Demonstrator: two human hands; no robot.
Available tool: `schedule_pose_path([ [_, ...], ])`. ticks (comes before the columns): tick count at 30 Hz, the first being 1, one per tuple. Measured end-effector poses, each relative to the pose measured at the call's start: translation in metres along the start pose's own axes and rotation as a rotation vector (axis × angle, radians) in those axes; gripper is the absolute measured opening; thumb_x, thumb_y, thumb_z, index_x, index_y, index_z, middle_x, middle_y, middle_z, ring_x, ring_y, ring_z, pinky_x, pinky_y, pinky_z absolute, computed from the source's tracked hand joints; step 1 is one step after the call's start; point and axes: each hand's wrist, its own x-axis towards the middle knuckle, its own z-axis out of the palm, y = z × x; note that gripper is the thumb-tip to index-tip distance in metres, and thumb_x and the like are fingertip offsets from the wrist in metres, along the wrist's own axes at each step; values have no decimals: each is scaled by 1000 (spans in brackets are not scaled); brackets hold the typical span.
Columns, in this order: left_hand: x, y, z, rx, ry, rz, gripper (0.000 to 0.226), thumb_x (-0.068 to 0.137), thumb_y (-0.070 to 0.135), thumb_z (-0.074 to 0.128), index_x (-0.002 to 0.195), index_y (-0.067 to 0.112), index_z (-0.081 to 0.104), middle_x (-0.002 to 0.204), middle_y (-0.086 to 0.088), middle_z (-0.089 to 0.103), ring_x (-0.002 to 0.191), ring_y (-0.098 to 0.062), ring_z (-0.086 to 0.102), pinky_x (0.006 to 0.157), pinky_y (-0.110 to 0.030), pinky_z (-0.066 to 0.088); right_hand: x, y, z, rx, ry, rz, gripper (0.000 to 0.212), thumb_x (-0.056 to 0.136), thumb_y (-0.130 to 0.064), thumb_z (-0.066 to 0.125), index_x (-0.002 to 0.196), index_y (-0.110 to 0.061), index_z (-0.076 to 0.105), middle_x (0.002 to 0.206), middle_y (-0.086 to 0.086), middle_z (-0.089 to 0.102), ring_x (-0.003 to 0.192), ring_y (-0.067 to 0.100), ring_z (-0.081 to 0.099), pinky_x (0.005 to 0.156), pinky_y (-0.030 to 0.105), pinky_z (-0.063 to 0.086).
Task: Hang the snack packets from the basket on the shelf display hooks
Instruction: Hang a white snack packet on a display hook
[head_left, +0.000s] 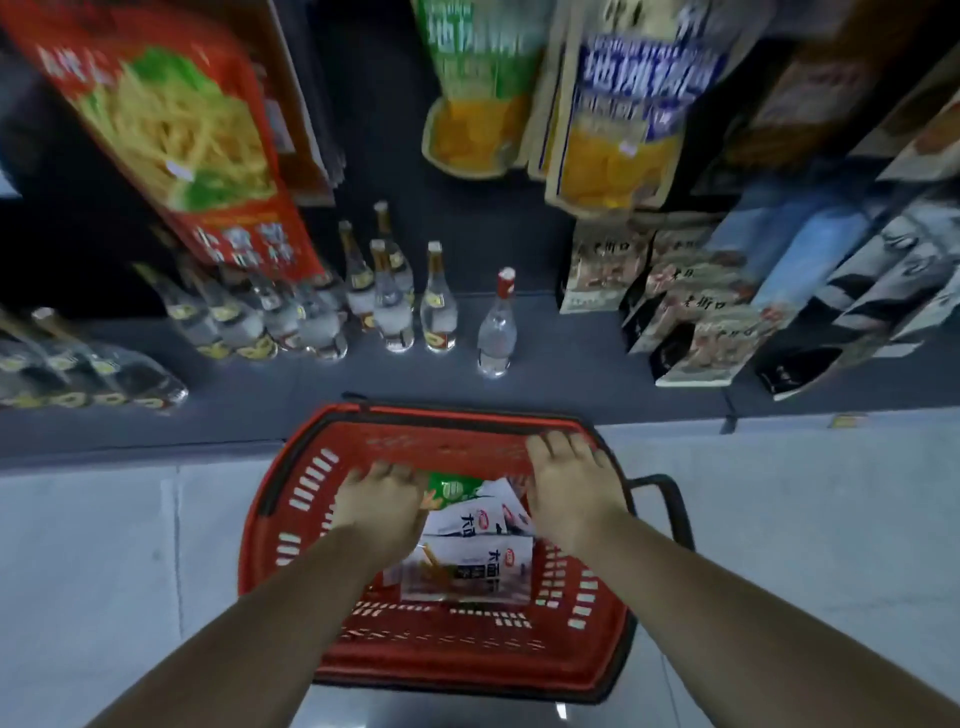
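Observation:
A red plastic basket (291, 525) stands on the pale floor below me, against the shelf base. Inside lie several snack packets: white ones (483, 558) with dark print and a green one (454, 488) at the far end. My left hand (382, 506) reaches down into the basket's left side, fingers curled over the packets; whether it grips one is hidden. My right hand (569, 483) rests palm down at the basket's far right rim, fingers spread. Large hanging packets fill the display above: a red one (176, 135), a green one (478, 88) and a blue one (618, 109).
Several clear glass bottles (395, 306) stand on the dark bottom shelf, one with a red cap (497, 327) apart to the right. Boxed snack packs (696, 317) lean at the right. The basket's black handle (670, 499) sticks out right. Pale floor lies on both sides.

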Motion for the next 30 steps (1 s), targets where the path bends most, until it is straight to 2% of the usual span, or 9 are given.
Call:
schedule_pose_path([
  [3, 39, 9, 81, 48, -101, 37, 44, 92, 40, 50, 133, 23, 46, 135, -1, 51, 127, -24, 46, 100, -38, 39, 29, -1, 81, -27, -59, -37, 53, 90, -17, 52, 139, -15, 31, 141, 10, 37, 130, 31, 32, 107, 44, 30],
  [6, 79, 22, 142, 146, -162, 156, 39, 92, 39, 52, 126, 20, 51, 129, -5, 56, 120, -27, 53, 93, -40, 46, 57, 1, 145, -72, -87, -54, 60, 90, -14, 51, 144, -15, 25, 146, 11, 33, 133, 33, 30, 106, 44, 30],
  [9, 119, 37, 179, 254, -185, 301, 43, 93, 37, 54, 131, 17, 48, 132, -8, 53, 121, -32, 51, 92, -43, 44, 81, 2, 189, -128, -148, -47, 69, 88, -11, 52, 147, -14, 18, 151, 15, 25, 137, 35, 26, 107, 46, 29],
  [13, 160, 54, 218, 280, -192, 410, 44, 91, 38, 56, 127, 13, 51, 128, -9, 56, 115, -31, 55, 90, -47, 48, 98, 7, 226, -152, -150, -62, 64, 87, -11, 53, 144, -11, 24, 146, 15, 32, 135, 33, 29, 107, 46, 30],
  [18, 173, 66, 244, 111, -182, 369, 46, 88, 32, 61, 129, 16, 46, 132, -9, 53, 124, -30, 48, 93, -45, 42, 103, 13, 239, -136, -160, -45, 59, 90, -12, 50, 144, -11, 26, 152, 14, 28, 141, 30, 22, 110, 44, 27],
  [22, 179, 56, 252, -47, -206, 244, 22, 91, 16, 60, 112, 16, 64, 113, -6, 64, 105, -26, 60, 79, -36, 52, 104, 12, 238, -127, -158, -44, 56, 91, -12, 47, 144, -10, 27, 154, 14, 26, 142, 30, 22, 110, 44, 28],
  [25, 179, 38, 248, -242, -183, 201, 24, 93, 9, 52, 113, 16, 65, 103, -1, 65, 93, -20, 62, 78, -30, 51, 108, 14, 242, -127, -131, -15, 55, 91, -16, 49, 143, -11, 29, 151, 14, 29, 137, 32, 30, 107, 45, 31],
  [28, 183, 5, 235, -379, -167, 193, 23, 96, 14, 51, 118, 11, 59, 106, -4, 60, 103, -23, 59, 76, -27, 42, 113, 15, 244, -84, -110, 60, 61, 89, -15, 50, 145, -13, 26, 146, 12, 35, 132, 32, 36, 107, 44, 32],
  [30, 179, -16, 226, -538, -170, 184, 25, 97, 13, 51, 121, 9, 58, 117, -7, 63, 108, -24, 59, 81, -27, 44, 114, 13, 246, -38, -95, 125, 58, 90, -22, 51, 143, -13, 27, 143, 11, 40, 130, 31, 40, 105, 44, 35],
])
